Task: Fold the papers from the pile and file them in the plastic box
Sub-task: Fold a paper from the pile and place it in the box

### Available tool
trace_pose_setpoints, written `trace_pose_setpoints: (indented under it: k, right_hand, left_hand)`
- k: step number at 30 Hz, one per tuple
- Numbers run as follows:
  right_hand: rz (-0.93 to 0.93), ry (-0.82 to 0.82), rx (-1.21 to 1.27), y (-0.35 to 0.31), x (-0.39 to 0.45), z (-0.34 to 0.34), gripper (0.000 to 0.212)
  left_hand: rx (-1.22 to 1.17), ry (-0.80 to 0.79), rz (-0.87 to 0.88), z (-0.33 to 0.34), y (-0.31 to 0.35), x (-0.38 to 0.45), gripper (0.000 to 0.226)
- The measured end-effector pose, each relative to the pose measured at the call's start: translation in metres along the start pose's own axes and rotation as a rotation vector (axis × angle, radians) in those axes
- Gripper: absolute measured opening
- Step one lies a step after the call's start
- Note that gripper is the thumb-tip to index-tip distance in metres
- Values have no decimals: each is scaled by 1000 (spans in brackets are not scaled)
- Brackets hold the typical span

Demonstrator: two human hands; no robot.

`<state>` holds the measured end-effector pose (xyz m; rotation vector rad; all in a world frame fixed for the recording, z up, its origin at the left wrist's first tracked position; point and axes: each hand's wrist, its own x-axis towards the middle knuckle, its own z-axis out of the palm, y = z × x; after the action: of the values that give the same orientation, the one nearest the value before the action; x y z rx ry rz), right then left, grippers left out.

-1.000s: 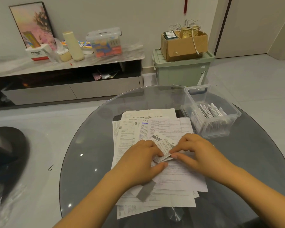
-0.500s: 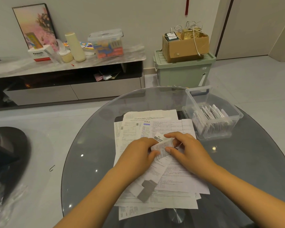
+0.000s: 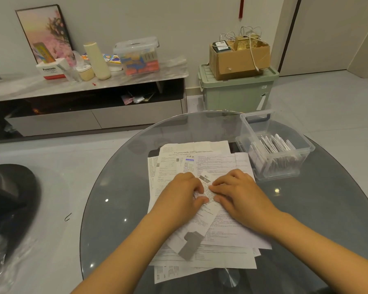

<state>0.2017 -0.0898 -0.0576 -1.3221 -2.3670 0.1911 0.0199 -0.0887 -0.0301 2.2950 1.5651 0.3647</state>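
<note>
Lying on top of the pile (image 3: 204, 221) in the middle of the glass table (image 3: 115, 209) is a small folded paper (image 3: 207, 190), and both hands are on it. The left hand (image 3: 179, 198) pinches its left edge with curled fingers and thumb. The right hand (image 3: 240, 194) presses down on its right side with fingers mostly straight, fingertips (image 3: 214, 188) on the paper. The two hands sit close together, almost touching, with only a thin strip of the paper showing between them.

The pile is made of many printed sheets, spread out and lying flat under the hands. A long slip with a grey patch (image 3: 190, 245) sticks out at 6 o'clock from the hands.

At 2 o'clock from the pile sits the clear plastic box (image 3: 285, 166), near the pile. Folded papers (image 3: 274, 145) stand in a row inside it.

Past the table at 12 o'clock, a green bin (image 3: 236, 92) stands on the floor with a cardboard box (image 3: 240, 58) on top. At 10 o'clock is a long low cabinet (image 3: 94, 115) with a bottle (image 3: 97, 60), a clear lidded tub (image 3: 138, 56) and a picture (image 3: 45, 32) on it
</note>
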Motion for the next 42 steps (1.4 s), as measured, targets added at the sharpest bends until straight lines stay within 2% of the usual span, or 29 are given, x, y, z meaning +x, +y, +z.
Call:
trace_pose_setpoints:
  k: [3,8,11,14,19,22,26,31,33,37,42]
  right_hand:
    - [12,-91,-3,1,1,-2,38]
    - [-52,-32,-77,-3,-1,-4,36]
    - [-73,3,-103,-7,0,-8,32]
    - [-26,96,-84,-8,2,-12,30]
    - [89,201,37,-8,6,-37,19]
    - [145,210,97,-6,3,-53,18]
    - [184,131,146,0,0,-66,20]
    - [211,110,229,7,-1,-84,17]
    - [235,137,268,10,-2,-92,14]
    - [269,277,264,22,-1,-105,10]
    - [328,389,252,33,-3,-115,12]
  left_hand:
    - [73,-35,12,-2,0,-2,41]
    - [223,43,105,-2,5,-6,34]
    - [281,93,130,0,8,-6,44]
    - [177,171,116,0,9,-7,35]
    - [-296,337,-63,-12,23,-4,8]
    - [-482,390,-91,-21,37,-1,25]
    - [-506,408,-81,-22,49,5,27]
    - [-473,416,-12,-32,61,19,29]
    - [-466,410,11,-38,67,26,29]
    - [-489,376,69,-49,84,48,13]
    - [-541,358,122,-51,101,74,13]
